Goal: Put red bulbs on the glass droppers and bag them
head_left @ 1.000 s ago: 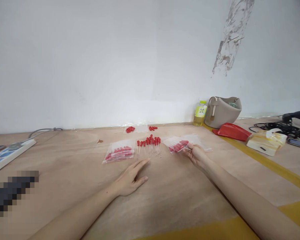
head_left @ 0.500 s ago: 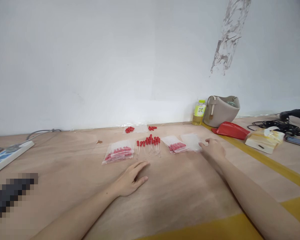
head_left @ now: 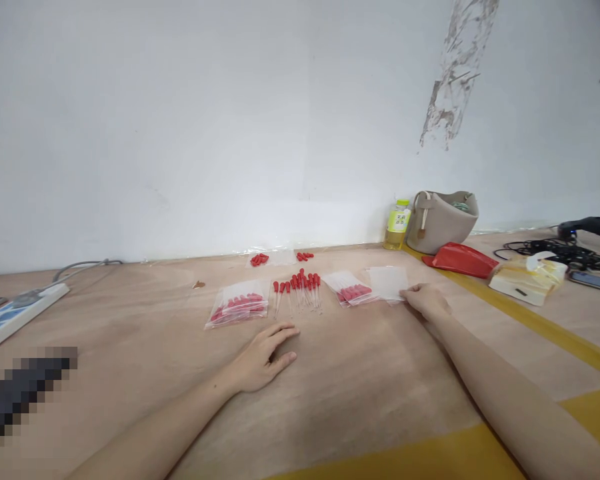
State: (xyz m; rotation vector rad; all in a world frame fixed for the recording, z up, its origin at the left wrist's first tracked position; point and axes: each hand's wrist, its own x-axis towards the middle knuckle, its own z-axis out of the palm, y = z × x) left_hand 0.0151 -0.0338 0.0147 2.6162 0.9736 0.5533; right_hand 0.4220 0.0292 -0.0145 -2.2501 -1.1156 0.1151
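My right hand [head_left: 428, 302] pinches the right edge of a flat clear zip bag [head_left: 387, 283] between thumb and fingers. To its left, partly touching it, lies a zip bag of red-bulbed pieces [head_left: 353, 292]. My left hand [head_left: 265, 357] rests on the table with its fingers apart, holding nothing. Just beyond it several glass droppers with red rubber bulbs [head_left: 304, 285] lie in a loose group. Left of them is a pile of filled zip bags [head_left: 239, 305]. Farther back are two small heaps of loose red bulbs [head_left: 259, 260] on clear plastic.
Along the wall stand a bottle [head_left: 397, 225] and a grey bag [head_left: 443, 220]. A red pouch [head_left: 461, 260], a tissue pack [head_left: 527, 279], black cables [head_left: 555, 255] and a phone [head_left: 595, 281] lie on the right. A power strip [head_left: 27, 312] is at the left.
My right hand's fingers have closed on the edge of the flat zip bag, which has shifted slightly right. My left hand has stayed in place.
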